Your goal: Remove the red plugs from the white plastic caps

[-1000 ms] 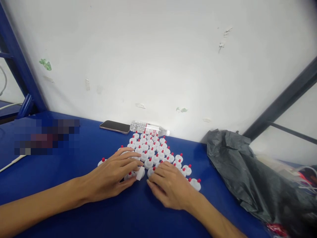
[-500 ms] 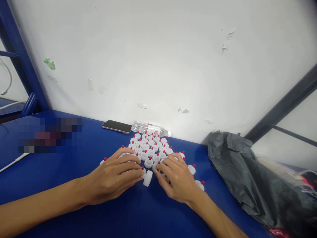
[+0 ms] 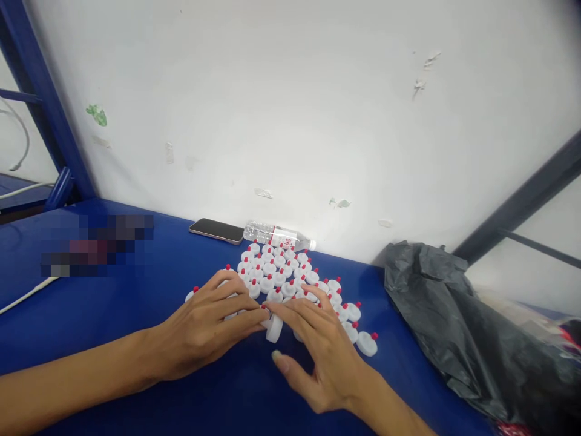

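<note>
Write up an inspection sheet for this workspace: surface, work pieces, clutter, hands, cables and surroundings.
Surface: blue tabletop, smooth-looking.
Work pieces: red-tipped white caps, clustered in the middle; one white cap tilted on edge nearer the person.
Clutter: phone and clear bottle lying by the wall; dark plastic bag at right.
Hands: left hand pinching the tilted cap; right hand reaching its fingertips to it, thumb spread.
Cables: white cable at left; grey cable hanging upper left.
Surroundings: white wall with tape scraps; blue post at left.
</note>
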`<action>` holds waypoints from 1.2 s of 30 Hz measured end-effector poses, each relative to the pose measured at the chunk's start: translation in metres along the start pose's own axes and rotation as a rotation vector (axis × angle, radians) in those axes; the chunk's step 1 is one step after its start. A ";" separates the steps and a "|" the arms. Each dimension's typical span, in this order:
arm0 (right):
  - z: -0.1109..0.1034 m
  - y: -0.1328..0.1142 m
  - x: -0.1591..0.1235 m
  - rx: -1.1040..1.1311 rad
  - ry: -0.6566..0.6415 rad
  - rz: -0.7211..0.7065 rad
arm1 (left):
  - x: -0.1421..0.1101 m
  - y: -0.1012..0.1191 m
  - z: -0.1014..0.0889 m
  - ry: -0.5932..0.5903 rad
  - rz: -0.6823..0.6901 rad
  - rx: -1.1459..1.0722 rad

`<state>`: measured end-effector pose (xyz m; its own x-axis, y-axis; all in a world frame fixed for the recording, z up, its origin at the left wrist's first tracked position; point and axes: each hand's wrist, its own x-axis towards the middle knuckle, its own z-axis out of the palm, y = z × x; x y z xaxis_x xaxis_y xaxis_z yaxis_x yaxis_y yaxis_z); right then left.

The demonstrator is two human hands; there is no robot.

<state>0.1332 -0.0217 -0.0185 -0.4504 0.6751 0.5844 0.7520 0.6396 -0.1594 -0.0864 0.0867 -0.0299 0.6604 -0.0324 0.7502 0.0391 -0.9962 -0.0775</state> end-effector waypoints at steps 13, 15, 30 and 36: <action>0.003 -0.005 0.008 -0.161 0.215 -0.062 | 0.011 0.002 -0.006 -0.180 0.004 0.083; 0.002 -0.007 0.010 -0.192 0.232 -0.078 | 0.012 0.004 -0.007 -0.226 -0.043 -0.016; -0.022 0.018 -0.006 -0.290 0.299 0.027 | -0.004 -0.083 -0.069 -0.161 -0.623 0.091; -0.010 -0.009 0.002 -0.159 0.200 -0.041 | -0.032 -0.096 -0.053 -0.468 -0.660 0.194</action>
<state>0.1307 -0.0298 -0.0085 -0.3900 0.5537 0.7357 0.8085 0.5884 -0.0142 -0.1512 0.1787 -0.0121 0.6981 0.6335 0.3337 0.6284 -0.7654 0.1386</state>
